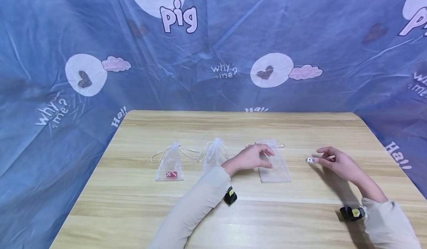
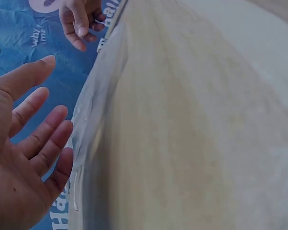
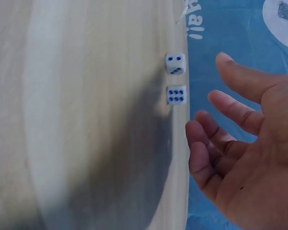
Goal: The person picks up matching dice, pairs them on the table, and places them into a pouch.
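My left hand (image 1: 251,157) hovers over the flat sheer drawstring bag (image 1: 279,173), its fingers spread and nothing between them. The left wrist view shows this palm (image 2: 19,167) beside the bag's pale mesh (image 2: 98,81). Two white dice with blue dots lie on the table: an upper die (image 3: 175,63) and a lower die (image 3: 176,95) in the right wrist view. Close beside these dice (image 1: 310,160) is my right hand (image 1: 341,164), with fingers loosely bent and a gap between thumb and fingers. It grips nothing.
Farther left stands a sheer drawstring bag (image 1: 170,160) with red dice (image 1: 171,174) inside. A second gathered bag (image 1: 213,156) is partly behind my left forearm. The wooden table (image 1: 133,212) meets a blue printed cloth (image 1: 213,93) at the back and sides.
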Demonstrator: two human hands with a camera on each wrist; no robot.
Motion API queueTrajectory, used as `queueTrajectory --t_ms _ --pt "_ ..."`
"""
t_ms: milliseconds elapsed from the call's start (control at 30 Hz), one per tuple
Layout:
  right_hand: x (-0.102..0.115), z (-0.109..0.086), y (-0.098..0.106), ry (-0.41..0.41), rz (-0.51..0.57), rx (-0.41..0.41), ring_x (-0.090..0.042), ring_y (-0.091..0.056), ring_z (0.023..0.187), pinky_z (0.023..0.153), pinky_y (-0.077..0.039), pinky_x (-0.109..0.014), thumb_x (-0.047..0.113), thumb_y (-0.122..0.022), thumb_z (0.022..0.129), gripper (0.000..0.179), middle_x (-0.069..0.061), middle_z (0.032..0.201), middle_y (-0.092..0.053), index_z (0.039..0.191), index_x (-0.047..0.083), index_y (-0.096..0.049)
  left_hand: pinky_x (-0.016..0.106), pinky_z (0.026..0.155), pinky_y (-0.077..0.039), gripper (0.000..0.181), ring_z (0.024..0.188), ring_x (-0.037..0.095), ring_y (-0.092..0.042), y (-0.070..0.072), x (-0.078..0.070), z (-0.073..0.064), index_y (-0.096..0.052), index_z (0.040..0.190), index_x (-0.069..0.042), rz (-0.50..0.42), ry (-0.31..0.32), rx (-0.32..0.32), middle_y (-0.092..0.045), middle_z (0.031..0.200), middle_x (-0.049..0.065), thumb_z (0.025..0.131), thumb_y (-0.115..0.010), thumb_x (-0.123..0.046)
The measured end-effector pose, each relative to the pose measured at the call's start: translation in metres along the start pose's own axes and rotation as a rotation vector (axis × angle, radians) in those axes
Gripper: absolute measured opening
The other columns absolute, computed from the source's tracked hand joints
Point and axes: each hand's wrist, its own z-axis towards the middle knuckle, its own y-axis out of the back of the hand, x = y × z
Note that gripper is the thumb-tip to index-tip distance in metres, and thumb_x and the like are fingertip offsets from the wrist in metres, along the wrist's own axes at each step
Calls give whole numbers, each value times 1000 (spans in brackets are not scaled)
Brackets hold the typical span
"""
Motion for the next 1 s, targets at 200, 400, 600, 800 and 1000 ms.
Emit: queueTrajectory --t_ms 200,400,600,800,1000 --pt "-9 0 -5 7 -28 23 5 -49 71 59 -46 -21 17 -65 92 47 -16 97 -62 124 -13 -48 11 88 -43 39 99 2 -58 -3 -2 2 -64 115 -20 74 42 69 -68 112 -7 79 -79 -26" --pt "-14 2 -4 -8 -60 28 5 -46 72 60 -44 -20 20 -63 93 46 -15 96 -62 122 -13 -50 12 94 -42 49 105 3 -57 -6 -4 5 -63 119 -19 172 48 140 -64 115 -8 75 -82 -27" --pt "-14 9 -4 2 -93 39 4 -47 71 59 -43 -21 19 -63 93 38 -10 91 -63 118 -8 -56 16 101 -37 55 113 6 -49 -6 -4 4 -63 122 -25 339 61 192 -54 124 -8 71 -84 -36" --pt "-15 12 -2 6 -111 48 1 -46 69 58 -41 -22 21 -60 95 30 -7 89 -63 111 -4 -61 17 107 -32 52 121 8 -44 -6 -5 4 -64 119 -26 368 58 203 -51 128 -9 71 -84 -33" --pt "-17 8 4 -11 -18 78 -3 -49 63 55 -45 -23 17 -57 96 29 -1 79 -59 112 -8 -58 15 105 -31 50 121 6 -44 -7 -8 5 -65 117 -27 373 59 204 -51 125 -11 71 -84 -32"
